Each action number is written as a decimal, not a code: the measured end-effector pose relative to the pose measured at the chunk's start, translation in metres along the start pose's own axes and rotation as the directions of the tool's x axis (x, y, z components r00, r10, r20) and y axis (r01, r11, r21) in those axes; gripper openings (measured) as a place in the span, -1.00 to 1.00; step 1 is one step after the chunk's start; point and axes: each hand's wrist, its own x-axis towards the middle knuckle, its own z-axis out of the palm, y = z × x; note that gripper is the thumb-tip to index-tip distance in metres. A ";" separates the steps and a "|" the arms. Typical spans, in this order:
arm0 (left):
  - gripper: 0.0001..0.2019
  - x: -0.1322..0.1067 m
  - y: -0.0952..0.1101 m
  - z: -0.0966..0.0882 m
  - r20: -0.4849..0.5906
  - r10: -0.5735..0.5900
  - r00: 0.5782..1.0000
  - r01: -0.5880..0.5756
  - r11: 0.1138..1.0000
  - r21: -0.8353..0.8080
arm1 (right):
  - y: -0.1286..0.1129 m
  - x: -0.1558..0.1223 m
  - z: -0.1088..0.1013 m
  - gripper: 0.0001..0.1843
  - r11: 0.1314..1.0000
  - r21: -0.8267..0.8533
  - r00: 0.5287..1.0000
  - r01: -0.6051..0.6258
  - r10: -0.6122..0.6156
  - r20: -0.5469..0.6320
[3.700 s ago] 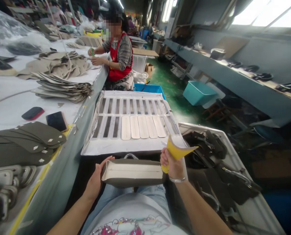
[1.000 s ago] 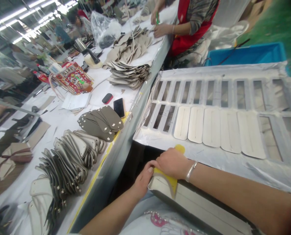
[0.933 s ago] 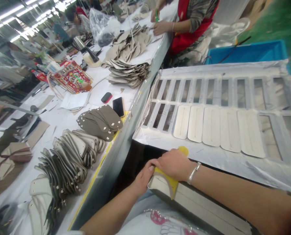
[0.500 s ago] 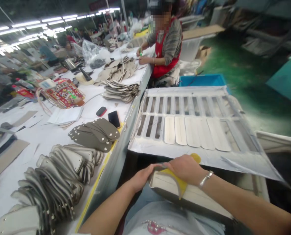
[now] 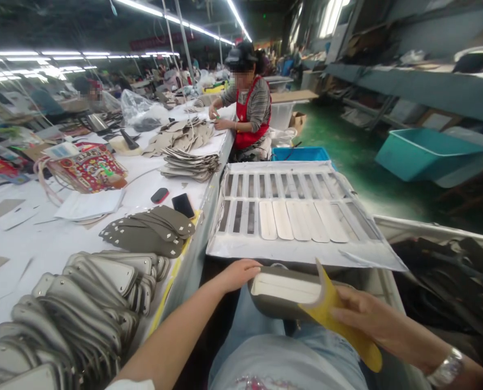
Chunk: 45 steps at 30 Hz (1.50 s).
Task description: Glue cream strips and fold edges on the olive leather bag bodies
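Note:
My left hand (image 5: 241, 273) grips the left end of a dark grey bag panel (image 5: 271, 306), which rests over my lap and curves up at its edges. A cream strip (image 5: 285, 287) with a thin line along it shows on the panel's upper face. Between the thumb and fingers of my right hand (image 5: 361, 314) is a yellow paper strip (image 5: 326, 303), bent and lifted off the cream face. One corner of the yellow strip stands up, and its other end hangs down to the right. My hand and the strip hide the panel's right end.
Ahead is a white slotted rack (image 5: 241, 249) with several cream strips (image 5: 300, 222) on it. Stacked grey panels (image 5: 66, 309) and dark grey pieces (image 5: 147, 227) lie on the left table. Beyond sits a co-worker (image 5: 251, 111); a teal bin (image 5: 428, 154) stands right.
My right hand has moved right and down, pulling the yellow paper strip along and baring more of the panel's cream left part. My left hand stays at the left end. The view has swung right.

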 end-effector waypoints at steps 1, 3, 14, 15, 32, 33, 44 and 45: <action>-0.66 -0.002 0.000 -0.001 0.002 -0.008 1.000 0.008 1.000 0.011 | 0.003 0.001 0.011 -0.53 1.000 0.029 1.000 0.007 -0.007 -0.013; -0.58 -0.008 0.000 -0.001 0.023 -0.048 0.999 0.048 0.999 0.022 | 0.010 0.006 0.032 -0.57 0.999 -0.019 0.999 0.026 -0.027 -0.043; -0.40 -0.025 -0.024 0.014 0.154 0.004 0.988 0.065 0.895 -0.442 | 0.007 0.016 0.111 -0.67 0.989 0.150 0.992 -0.003 0.022 -0.128; -0.39 -0.026 -0.025 0.014 0.156 0.015 0.988 0.059 0.887 -0.458 | 0.007 0.021 0.119 -0.66 0.978 0.202 0.990 -0.047 0.072 -0.118; -0.43 -0.022 -0.027 0.036 -0.026 0.227 0.974 -0.215 0.870 -0.444 | 0.018 0.047 0.166 -0.50 0.570 0.791 0.965 -0.221 0.247 0.092; -0.45 -0.022 -0.026 0.036 -0.039 0.214 0.976 -0.211 0.886 -0.412 | 0.019 0.048 0.165 -0.48 0.558 0.798 0.964 -0.230 0.244 0.107; -0.57 -0.013 -0.012 0.043 -0.146 0.106 0.984 -0.135 0.970 -0.201 | 0.030 0.058 0.148 -0.43 0.474 0.800 0.928 -0.367 0.245 0.280; -0.58 -0.012 -0.011 0.044 -0.156 0.103 0.982 -0.130 0.976 -0.174 | 0.031 0.059 0.147 -0.44 0.471 0.798 0.925 -0.376 0.243 0.293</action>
